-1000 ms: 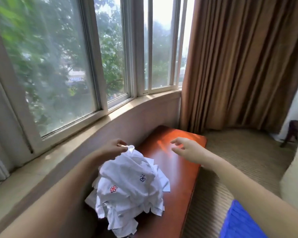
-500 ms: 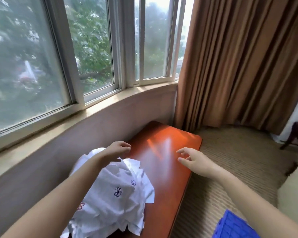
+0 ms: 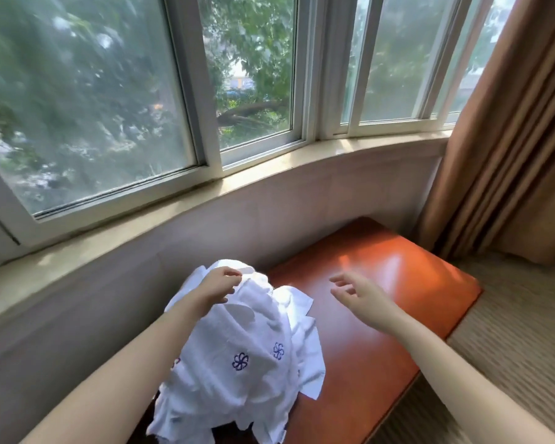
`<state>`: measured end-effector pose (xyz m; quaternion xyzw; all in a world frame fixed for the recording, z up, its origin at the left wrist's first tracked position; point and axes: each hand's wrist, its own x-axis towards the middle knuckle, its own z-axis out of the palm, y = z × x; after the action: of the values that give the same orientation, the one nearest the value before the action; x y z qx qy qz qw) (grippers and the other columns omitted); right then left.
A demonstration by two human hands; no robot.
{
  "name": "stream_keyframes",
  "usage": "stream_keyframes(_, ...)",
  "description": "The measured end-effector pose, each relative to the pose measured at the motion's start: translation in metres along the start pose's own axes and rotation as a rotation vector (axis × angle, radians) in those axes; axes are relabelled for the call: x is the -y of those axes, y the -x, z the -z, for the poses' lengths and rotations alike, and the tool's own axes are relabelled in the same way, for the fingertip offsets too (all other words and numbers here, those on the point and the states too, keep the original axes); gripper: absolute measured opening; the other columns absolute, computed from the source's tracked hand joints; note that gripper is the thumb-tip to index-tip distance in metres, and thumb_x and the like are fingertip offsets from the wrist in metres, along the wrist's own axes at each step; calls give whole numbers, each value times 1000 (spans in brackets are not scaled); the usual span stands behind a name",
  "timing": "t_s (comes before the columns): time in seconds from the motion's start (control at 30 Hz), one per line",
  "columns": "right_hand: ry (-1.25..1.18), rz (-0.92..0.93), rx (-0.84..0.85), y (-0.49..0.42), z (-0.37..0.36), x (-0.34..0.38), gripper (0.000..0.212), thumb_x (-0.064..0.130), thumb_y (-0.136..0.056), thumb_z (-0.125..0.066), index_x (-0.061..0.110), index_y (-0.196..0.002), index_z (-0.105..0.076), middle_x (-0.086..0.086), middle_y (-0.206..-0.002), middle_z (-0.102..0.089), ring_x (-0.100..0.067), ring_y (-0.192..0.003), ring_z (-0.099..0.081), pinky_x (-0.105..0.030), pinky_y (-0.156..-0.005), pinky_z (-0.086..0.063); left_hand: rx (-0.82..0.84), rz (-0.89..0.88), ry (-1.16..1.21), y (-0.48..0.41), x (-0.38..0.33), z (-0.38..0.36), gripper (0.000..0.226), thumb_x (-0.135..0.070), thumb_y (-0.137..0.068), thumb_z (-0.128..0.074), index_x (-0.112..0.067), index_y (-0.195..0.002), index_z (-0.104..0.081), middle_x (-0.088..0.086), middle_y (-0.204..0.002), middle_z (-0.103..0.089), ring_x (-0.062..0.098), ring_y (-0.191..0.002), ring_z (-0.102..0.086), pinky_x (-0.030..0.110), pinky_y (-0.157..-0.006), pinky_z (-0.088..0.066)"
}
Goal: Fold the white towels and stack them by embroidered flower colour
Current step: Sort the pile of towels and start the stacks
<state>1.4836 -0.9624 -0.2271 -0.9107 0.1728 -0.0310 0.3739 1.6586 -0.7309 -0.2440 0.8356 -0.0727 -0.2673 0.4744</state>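
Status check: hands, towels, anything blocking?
Left hand pinches top of towel heap, all unfolded. Right hand open above wooden table. Two blue flowers showing. No obstruction seen.

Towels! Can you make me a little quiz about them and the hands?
1. True or false: the towels lie in neat folded stacks.
2. Which hand pinches the top of the heap? A) left B) right C) neither
3. Fill in: the two flowers plainly showing are dark ____.

Key
1. False: they are one crumpled heap on the bench.
2. A: the left hand pinches it; the right hand hovers open.
3. Blue.
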Motion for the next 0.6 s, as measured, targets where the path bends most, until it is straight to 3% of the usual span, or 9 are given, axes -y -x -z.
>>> stream_keyframes(0.1, -15, 35, 99, -38, -25, 2, 22, 26, -95, -55, 24, -117, -58, 5, -112, -56, -5, -93, -55, -14, -72, -41, -127, 94, 48, -21, 30, 39, 10, -13, -92, -52, -19, -90, -60, -1, -93, -54, 18, -85, -52, 27, -71, -42)
stream_keyframes(0.2, 20, 26, 175, -74, -49, 3, 29, 27, -95, -55, 21, -123, -57, -1, -121, -58, -12, -101, -54, -21, -81, -38, -207, 197, 95, -40, 62, 71, 13, -8, -91, -47, -16, -91, -57, 8, -86, -48, 17, -70, -45, 27, -64, -38)
stream_keyframes(0.33, 82, -28, 246, -113, -80, -1, 37, 30, -95, -55, 19, -129, -51, -3, -128, -55, -13, -110, -52, -27, -91, -41, -248, 330, 113, -69, 101, 94, 28, -7, -92, -47, -22, -68, -44, 2, -71, -37, 15, -60, -33, 25, -56, -26)
stream_keyframes(0.47, 96, -123, 308, -158, -104, -10, 51, 36, -90, -62, 17, -133, -45, -2, -133, -52, -19, -111, -57, -28, -92, -43, -254, 448, 194, -101, 142, 104, 31, -10, -94, -49, -23, -66, -40, 2, -69, -37, 14, -60, -33, 25, -55, -25)
stream_keyframes(0.53, 8, -163, 291, -176, -117, -14, 67, 40, -83, -69, 15, -138, -39, -2, -136, -48, -18, -112, -55, -33, -96, -46, -318, 495, 310, -107, 161, 109, 20, -16, -95, -53, -20, -76, -48, 6, -82, -46, 16, -67, -43, 26, -62, -32)
stream_keyframes(0.57, -40, -186, 283, -187, -128, -17, 81, 42, -79, -73, 15, -143, -31, -3, -140, -44, -16, -116, -50, -33, -98, -44, -346, 517, 359, -107, 170, 109, 7, -24, -94, -57, -18, -93, -54, 6, -99, -49, 20, -85, -52, 30, -73, -39)
stream_keyframes(0.6, -91, -207, 275, -193, -137, -19, 97, 44, -75, -76, 14, -148, -20, -2, -148, -35, -15, -125, -44, -31, -102, -39, -357, 547, 411, -109, 182, 110, 32, -34, -92, -60, -18, -119, -51, 4, -119, -47, 25, -111, -50, 39, -88, -40)
